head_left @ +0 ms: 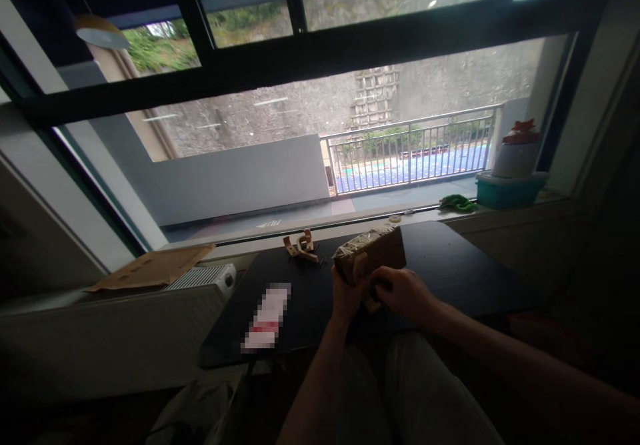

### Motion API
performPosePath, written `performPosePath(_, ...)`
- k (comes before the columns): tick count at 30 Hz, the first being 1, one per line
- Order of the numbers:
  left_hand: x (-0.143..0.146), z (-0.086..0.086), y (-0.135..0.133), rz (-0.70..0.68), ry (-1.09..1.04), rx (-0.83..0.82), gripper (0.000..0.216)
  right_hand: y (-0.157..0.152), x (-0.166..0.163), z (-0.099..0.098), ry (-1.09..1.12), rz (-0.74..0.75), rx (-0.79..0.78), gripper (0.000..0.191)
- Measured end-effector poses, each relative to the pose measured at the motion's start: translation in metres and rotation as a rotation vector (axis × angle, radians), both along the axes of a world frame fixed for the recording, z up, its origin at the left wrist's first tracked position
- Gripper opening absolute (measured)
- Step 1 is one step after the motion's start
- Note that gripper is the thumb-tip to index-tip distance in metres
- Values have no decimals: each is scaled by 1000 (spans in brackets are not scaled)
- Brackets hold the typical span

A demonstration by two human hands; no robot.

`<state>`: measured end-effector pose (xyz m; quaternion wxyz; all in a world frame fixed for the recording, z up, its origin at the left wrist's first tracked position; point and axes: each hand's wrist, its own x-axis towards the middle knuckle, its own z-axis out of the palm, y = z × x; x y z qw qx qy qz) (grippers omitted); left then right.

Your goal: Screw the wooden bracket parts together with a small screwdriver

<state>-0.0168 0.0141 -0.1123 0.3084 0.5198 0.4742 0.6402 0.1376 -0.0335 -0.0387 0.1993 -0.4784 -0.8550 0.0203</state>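
On the dark table stands a brown box (387,253) whose top has a shiny, crinkled clear covering. Against its near side is a pale wooden piece (371,303), partly covered by my fingers. My left hand (346,295) is closed around this piece at the box's left end. Close beside it, my right hand (403,290) has its fingers bent in a pinch at the wooden piece. Whatever sits between those right fingertips is too dark and small to make out. More curved wooden parts (302,247) lie beyond my left hand, with several small dark screw-like bits (323,261) next to them.
A pixelated pale item (267,318) with a red band lies on the table's left (225,335). Left of the table, cardboard (155,265) rests over a radiator (200,278). Along the window sill are a tape roll (395,219), green cloth (457,203) and teal box (510,190).
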Motion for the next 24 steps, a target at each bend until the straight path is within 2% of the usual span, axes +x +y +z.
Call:
performPosePath(4,0,3,-2,9,7,-19,62,7,-1,-3,92,-82,-61,30)
performPosePath(7,0,3,-2,0,19,-38,42,3,2,8,75,-93,-47,29)
performPosePath(9,-1,2,-1,-14,24,-51,31,-3,4,18,30,-69,-16,30)
performPosePath(13,-2,-1,1,-28,21,-70,32,-13,1,26,-75,57,11,17)
performPosePath(17,-2,-3,3,-26,11,-73,28,-11,-2,16,-63,74,-3,16)
performPosePath(22,-1,-4,4,-16,-13,-27,51,-1,0,-5,111,-102,-53,31)
performPosePath(24,-1,-4,4,-13,-20,-18,52,2,0,-11,162,-143,-82,36)
